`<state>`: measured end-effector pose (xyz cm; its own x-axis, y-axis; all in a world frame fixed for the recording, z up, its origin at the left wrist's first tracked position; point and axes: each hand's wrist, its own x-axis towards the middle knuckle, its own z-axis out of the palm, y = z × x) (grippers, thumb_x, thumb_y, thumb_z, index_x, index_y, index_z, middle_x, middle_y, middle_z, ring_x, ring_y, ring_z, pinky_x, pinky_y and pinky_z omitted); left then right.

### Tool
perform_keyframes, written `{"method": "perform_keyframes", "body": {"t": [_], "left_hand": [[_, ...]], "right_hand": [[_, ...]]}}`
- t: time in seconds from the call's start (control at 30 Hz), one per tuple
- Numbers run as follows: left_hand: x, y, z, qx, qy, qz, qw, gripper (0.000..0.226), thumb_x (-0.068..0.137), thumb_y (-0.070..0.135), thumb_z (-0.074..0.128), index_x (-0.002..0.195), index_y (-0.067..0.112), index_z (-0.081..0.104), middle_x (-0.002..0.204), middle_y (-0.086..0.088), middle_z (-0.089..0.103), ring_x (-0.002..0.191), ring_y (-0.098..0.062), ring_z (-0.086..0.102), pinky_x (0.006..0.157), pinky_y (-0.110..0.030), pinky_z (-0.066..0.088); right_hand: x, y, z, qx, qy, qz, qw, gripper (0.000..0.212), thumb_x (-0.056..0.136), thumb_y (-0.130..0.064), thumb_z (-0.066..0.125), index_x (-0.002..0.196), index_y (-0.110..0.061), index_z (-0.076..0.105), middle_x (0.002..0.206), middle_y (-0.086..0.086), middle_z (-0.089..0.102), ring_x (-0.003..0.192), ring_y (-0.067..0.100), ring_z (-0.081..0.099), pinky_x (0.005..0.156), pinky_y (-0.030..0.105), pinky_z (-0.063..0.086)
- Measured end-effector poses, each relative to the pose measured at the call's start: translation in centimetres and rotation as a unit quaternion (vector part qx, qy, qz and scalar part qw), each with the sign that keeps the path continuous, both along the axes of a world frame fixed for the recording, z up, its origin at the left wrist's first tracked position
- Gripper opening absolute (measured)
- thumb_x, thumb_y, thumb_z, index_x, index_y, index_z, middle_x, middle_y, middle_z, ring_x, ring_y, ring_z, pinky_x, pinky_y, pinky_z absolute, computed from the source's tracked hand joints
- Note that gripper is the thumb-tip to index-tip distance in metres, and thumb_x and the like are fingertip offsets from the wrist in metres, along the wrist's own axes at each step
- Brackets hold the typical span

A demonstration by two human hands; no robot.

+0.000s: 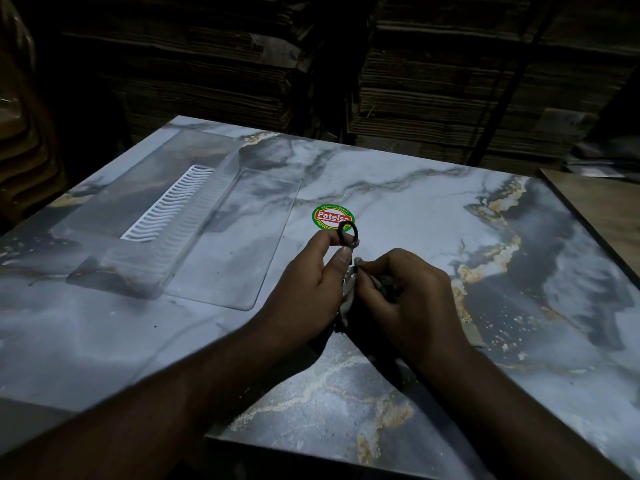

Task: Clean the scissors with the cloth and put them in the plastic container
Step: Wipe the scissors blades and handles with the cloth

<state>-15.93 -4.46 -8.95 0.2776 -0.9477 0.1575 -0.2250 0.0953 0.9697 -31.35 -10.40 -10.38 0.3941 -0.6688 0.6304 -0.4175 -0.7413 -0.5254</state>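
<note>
Dim storeroom; stacks of flattened cardboard (485,81) behind a marble-patterned table (415,188).

Head view, sole view.

Item 1: table, grey-white veining with gold patches, round green-and-red sticker (327,216) near centre.

Item 2: plastic container (214,237), clear, shallow, lying flat on the table's left half, with a white ribbed insert (169,206) in its far compartment. Well apart from both hands, to their left.

Item 3: scissors (347,233), small, black loop handle. Only the loop shows plainly, standing up just over the sticker; the blades run down between the hands and are mostly hidden.

Item 4: left hand (311,282), pinching the scissors at the base of the loop between thumb and fingertips.

Item 5: right hand (405,289), fingers curled round a cloth (348,299), pale and crumpled, pressed to what is probably the blade, though the light is too poor to be sure.

Step in hand, as judged: wiping; the scissors are not yet in the container.

Next move, as judged: finish drawing the cloth along the blades, free the right hand's grip, then carry the scissors left and lay them in an open compartment, blades kept clear of the fingers.
</note>
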Motion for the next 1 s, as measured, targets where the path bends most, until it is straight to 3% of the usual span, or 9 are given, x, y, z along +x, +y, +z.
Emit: {"method": "perform_keyframes", "body": {"t": [0.23, 0.37, 0.53, 0.63, 0.7, 0.8, 0.87, 0.93, 1.0], "left_hand": [[0.0, -0.2, -0.2, -0.009, 0.005, 0.001, 1.0, 0.019, 0.11, 0.025, 0.048, 0.121, 0.026, 0.063, 0.056, 0.023, 0.062, 0.049, 0.003, 0.056, 0.051, -0.011, 0.038], [-0.2, 0.0, -0.3, -0.005, 0.046, -0.006, 0.999, 0.018, 0.108, 0.034, 0.048, 0.117, 0.035, 0.063, 0.065, -0.002, 0.064, 0.058, -0.02, 0.056, 0.058, -0.036, 0.046], [0.1, 0.0, 0.3, 0.002, 0.007, -0.013, 1.0, 0.017, 0.11, 0.028, 0.047, 0.119, 0.03, 0.061, 0.08, -0.023, 0.071, 0.056, -0.013, 0.059, 0.055, -0.029, 0.049], [0.1, 0.2, 0.2, 0.003, 0.046, -0.025, 0.999, 0.018, 0.11, 0.026, 0.047, 0.118, 0.028, 0.063, 0.065, -0.021, 0.059, 0.048, -0.017, 0.049, 0.046, -0.027, 0.041], [-0.5, 0.4, 0.4, 0.015, 0.137, -0.038, 0.99, 0.019, 0.111, 0.024, 0.046, 0.118, 0.024, 0.063, 0.064, -0.02, 0.047, 0.045, -0.02, 0.039, 0.043, -0.026, 0.031], [-1.0, 0.6, 0.8, 0.02, 0.228, -0.04, 0.973, 0.02, 0.111, 0.02, 0.045, 0.119, 0.016, 0.063, 0.057, -0.004, 0.054, 0.039, -0.01, 0.043, 0.039, -0.019, 0.034], [-0.7, 0.2, 0.7, 0.017, 0.202, -0.019, 0.979, 0.02, 0.111, 0.024, 0.046, 0.117, 0.017, 0.063, 0.051, 0.001, 0.047, 0.037, -0.01, 0.035, 0.04, -0.022, 0.029], [-0.2, -0.2, 0.6, 0.016, 0.168, -0.002, 0.986, 0.02, 0.11, 0.025, 0.046, 0.117, 0.017, 0.063, 0.051, -0.001, 0.038, 0.035, -0.01, 0.027, 0.039, -0.023, 0.021], [0.1, -0.3, 0.7, 0.022, 0.167, 0.017, 0.986, 0.02, 0.111, 0.021, 0.045, 0.118, 0.012, 0.062, 0.05, -0.004, 0.033, 0.033, -0.009, 0.026, 0.037, -0.023, 0.019]], "right_hand": [[0.1, -0.2, 0.0, -0.013, -0.007, -0.017, 1.0, 0.016, 0.09, -0.022, 0.075, 0.08, -0.01, 0.071, 0.074, 0.002, 0.068, 0.066, 0.02, 0.063, 0.06, 0.039, 0.051], [0.0, -0.2, 0.0, 0.002, -0.014, -0.015, 1.0, 0.011, 0.089, -0.02, 0.076, 0.083, -0.011, 0.074, 0.075, 0.001, 0.071, 0.067, 0.017, 0.064, 0.062, 0.034, 0.049], [0.1, 0.0, 0.1, 0.004, 0.002, 0.003, 1.0, 0.016, 0.091, -0.025, 0.077, 0.083, -0.011, 0.073, 0.075, 0.0, 0.071, 0.067, 0.017, 0.064, 0.06, 0.034, 0.05], [0.0, -0.4, 0.0, 0.004, -0.002, -0.028, 1.0, 0.013, 0.089, -0.019, 0.079, 0.081, -0.012, 0.073, 0.075, 0.0, 0.071, 0.067, 0.017, 0.064, 0.062, 0.035, 0.051], [-0.2, -0.8, 0.0, 0.021, -0.016, -0.032, 0.999, 0.006, 0.087, -0.016, 0.079, 0.083, -0.014, 0.075, 0.077, -0.001, 0.073, 0.07, 0.011, 0.065, 0.066, 0.03, 0.051], [-0.8, -0.7, 0.4, 0.055, -0.038, -0.023, 0.998, 0.005, 0.088, -0.022, 0.075, 0.087, -0.017, 0.077, 0.08, -0.007, 0.076, 0.076, 0.007, 0.068, 0.066, 0.017, 0.05], [-1.3, -0.5, 1.0, 0.111, -0.096, -0.024, 0.989, 0.003, 0.09, -0.02, 0.076, 0.087, -0.02, 0.076, 0.081, -0.011, 0.076, 0.078, 0.005, 0.071, 0.069, 0.016, 0.052], [-1.5, -0.5, 1.5, 0.143, -0.156, -0.029, 0.977, 0.015, 0.093, -0.013, 0.078, 0.086, -0.026, 0.075, 0.085, -0.012, 0.078, 0.082, 0.006, 0.073, 0.072, 0.021, 0.056], [-1.6, -0.6, 1.6, 0.139, -0.162, -0.028, 0.977, 0.023, 0.094, -0.009, 0.078, 0.086, -0.03, 0.073, 0.089, -0.013, 0.078, 0.083, 0.006, 0.074, 0.073, 0.021, 0.057]]}}
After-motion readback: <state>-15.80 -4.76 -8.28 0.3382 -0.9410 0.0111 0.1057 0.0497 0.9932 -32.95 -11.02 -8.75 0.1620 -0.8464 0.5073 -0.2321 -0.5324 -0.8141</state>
